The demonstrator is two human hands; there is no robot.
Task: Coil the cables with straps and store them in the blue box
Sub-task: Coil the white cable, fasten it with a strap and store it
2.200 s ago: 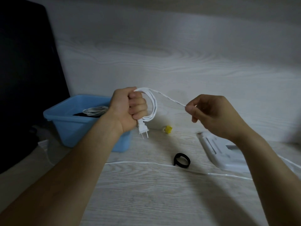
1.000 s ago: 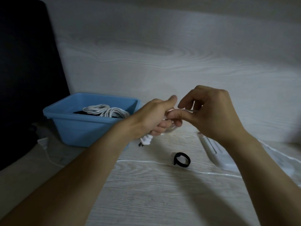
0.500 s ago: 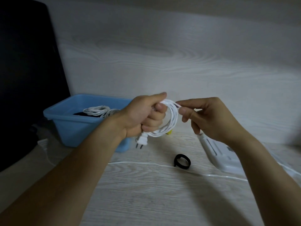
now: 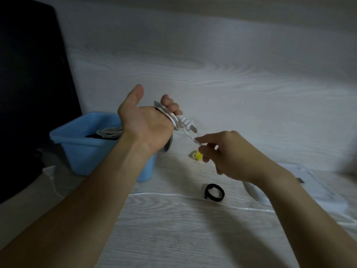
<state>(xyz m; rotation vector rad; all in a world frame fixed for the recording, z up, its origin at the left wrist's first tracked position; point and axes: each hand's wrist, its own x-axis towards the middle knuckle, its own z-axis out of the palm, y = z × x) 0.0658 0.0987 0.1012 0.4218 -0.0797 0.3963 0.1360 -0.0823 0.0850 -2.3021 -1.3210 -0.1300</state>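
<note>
Two bare forearms are seen, with no sleeve shown on either up to the frame's lower edge. The left hand (image 4: pixel 146 122) and the right hand (image 4: pixel 229 153) are seen ungloved, with fingers and wrists left plain

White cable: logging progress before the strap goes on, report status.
Left hand grips white cable coil, plug out. Right hand pinches the loose run. Black strap on table, untouched. Blue box clear to reach.

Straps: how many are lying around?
1: a black strap looped on the table, beside the loose white cable. Others may be hidden inside the blue box.
</note>
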